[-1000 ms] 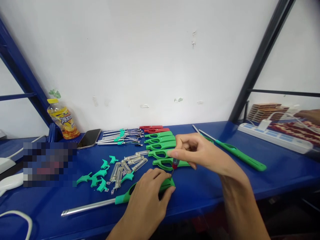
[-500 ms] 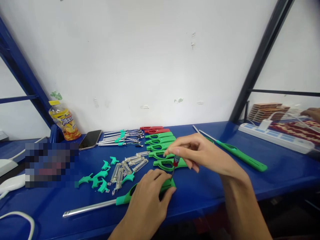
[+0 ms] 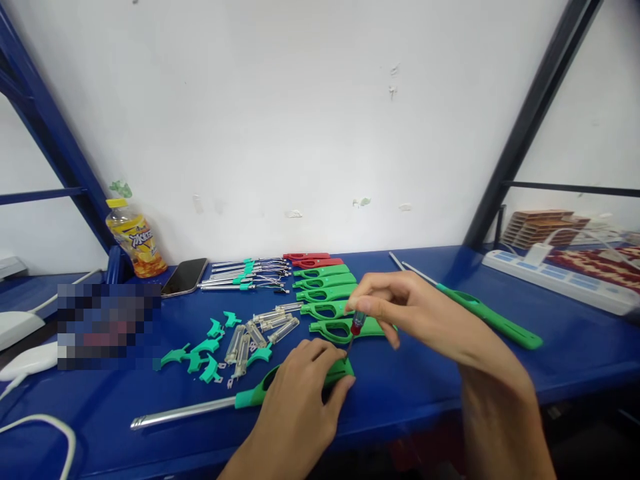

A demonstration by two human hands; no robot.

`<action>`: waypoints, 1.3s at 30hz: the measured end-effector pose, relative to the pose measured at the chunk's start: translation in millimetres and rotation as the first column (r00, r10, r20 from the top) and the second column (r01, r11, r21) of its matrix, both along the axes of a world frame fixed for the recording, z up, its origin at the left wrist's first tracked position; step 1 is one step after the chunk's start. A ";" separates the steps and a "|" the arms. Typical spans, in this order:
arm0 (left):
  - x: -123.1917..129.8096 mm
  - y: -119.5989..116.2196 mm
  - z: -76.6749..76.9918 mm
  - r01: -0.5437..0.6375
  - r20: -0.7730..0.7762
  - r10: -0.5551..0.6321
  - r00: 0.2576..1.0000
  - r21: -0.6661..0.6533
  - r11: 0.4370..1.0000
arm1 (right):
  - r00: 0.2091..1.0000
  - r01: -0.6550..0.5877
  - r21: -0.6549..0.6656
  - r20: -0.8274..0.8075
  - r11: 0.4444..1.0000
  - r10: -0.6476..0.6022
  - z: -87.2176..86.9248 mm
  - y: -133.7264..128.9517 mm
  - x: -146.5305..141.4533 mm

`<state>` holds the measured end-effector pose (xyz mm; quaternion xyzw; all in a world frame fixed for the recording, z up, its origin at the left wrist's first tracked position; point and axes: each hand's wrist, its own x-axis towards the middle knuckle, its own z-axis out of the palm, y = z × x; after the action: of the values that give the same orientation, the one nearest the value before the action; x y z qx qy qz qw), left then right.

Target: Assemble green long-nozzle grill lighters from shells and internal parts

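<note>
Near the table's front edge lies a green lighter (image 3: 250,398) with a long metal tube pointing left. My left hand (image 3: 305,393) is wrapped over its green handle and hides much of it. My right hand (image 3: 390,303) pinches a small screwdriver (image 3: 357,323) with a clear and red handle. The screwdriver's tip meets the handle's right end, beside my left fingertips. Behind my hands, green handle shells (image 3: 325,292) and red ones (image 3: 313,262) are stacked in a row. Clear tanks (image 3: 243,353) and teal triggers (image 3: 210,369) lie scattered to the left.
Metal tubes with wires (image 3: 245,275), a phone (image 3: 185,277) and a drink bottle (image 3: 137,241) stand or lie at the back left. Finished-looking green lighters (image 3: 490,318) lie at right, near a white power strip (image 3: 560,280). A white cable (image 3: 65,427) curves at front left.
The view has shifted slightly, moving most things a little to the right. My right hand remains on the screwdriver and my left hand on the lighter.
</note>
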<state>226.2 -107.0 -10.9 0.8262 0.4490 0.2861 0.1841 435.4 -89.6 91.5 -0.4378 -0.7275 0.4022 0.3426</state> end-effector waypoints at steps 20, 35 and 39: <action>-6.0 -14.5 9.4 0.010 -0.319 -0.006 0.948 0.011 1.000 | 0.999 -0.004 0.024 0.033 1.000 0.004 -0.5 -2.9 -9.7; -16.9 -33.6 23.1 0.151 -0.610 0.116 0.784 0.370 0.917 | 0.989 0.146 0.338 -0.063 0.930 -0.132 0.9 -14.7 -9.9; -27.8 -35.8 27.4 0.142 -0.449 0.158 0.879 0.564 0.814 | 0.942 0.272 0.425 -0.301 0.863 -0.149 1.2 -18.3 -4.1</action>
<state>198.3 -142.8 16.5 0.8847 0.3746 0.1982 -0.1941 431.3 -107.9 92.7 -0.3651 -0.6983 0.2315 0.5705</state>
